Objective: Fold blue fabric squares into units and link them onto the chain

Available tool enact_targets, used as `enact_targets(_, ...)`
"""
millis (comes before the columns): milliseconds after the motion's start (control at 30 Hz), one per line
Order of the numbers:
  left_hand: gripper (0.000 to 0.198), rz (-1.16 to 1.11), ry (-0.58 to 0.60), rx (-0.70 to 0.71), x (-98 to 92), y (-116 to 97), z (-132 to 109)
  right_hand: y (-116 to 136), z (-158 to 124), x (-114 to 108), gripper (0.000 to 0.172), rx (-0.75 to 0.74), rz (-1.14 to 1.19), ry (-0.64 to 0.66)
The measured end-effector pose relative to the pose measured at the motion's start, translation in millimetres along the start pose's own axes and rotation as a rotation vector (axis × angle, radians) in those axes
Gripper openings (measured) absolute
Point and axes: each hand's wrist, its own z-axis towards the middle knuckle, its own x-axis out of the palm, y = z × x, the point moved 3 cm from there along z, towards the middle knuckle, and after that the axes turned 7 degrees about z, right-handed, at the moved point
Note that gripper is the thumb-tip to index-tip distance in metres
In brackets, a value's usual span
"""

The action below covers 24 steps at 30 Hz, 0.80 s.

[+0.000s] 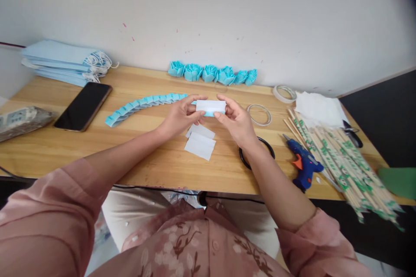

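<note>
A small white and light-blue rectangle of mask-like fabric [210,106] is held up between both hands, above the table. My left hand [182,112] pinches its left end, thumb along the lower edge. Its right end is gripped by the thumb and fingers of my right hand [237,119]. Below them, white fabric rectangles [200,146] lie partly overlapping on the wooden table [156,156]. Beside my left hand a curved row of folded light-blue pieces [143,104] runs to the left, its right end close to my fingers.
Several blue fabric flowers [209,73] line the wall. Blue face masks [61,60] are stacked at back left, near a phone [83,106]. On the right are tape rolls [285,94], a black ring [268,146], a blue glue gun [303,162] and wrapped wooden sticks [344,164].
</note>
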Motion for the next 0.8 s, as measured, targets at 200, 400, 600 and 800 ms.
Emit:
enact_targets(200, 0.051, 0.013, -0.028, 0.015, -2.4, 2, 1, 1, -1, 1, 0.042, 0.026, -0.009, 0.001)
enact_targets(400, 0.055, -0.055, -0.123, 0.054, -4.0, -2, 0, 2, -3, 6, 0.031, 0.071, 0.047, 0.007)
enact_targets(600, 0.058, -0.202, 0.049, -0.063, 3.6, -1, -1, 2, -3, 6, 0.041, 0.011, 0.165, -0.083)
enact_targets(800, 0.042, -0.09, 0.093, -0.154, 5.9, 4, -4, 1, -3, 9, 0.047, 0.012, 0.14, -0.059)
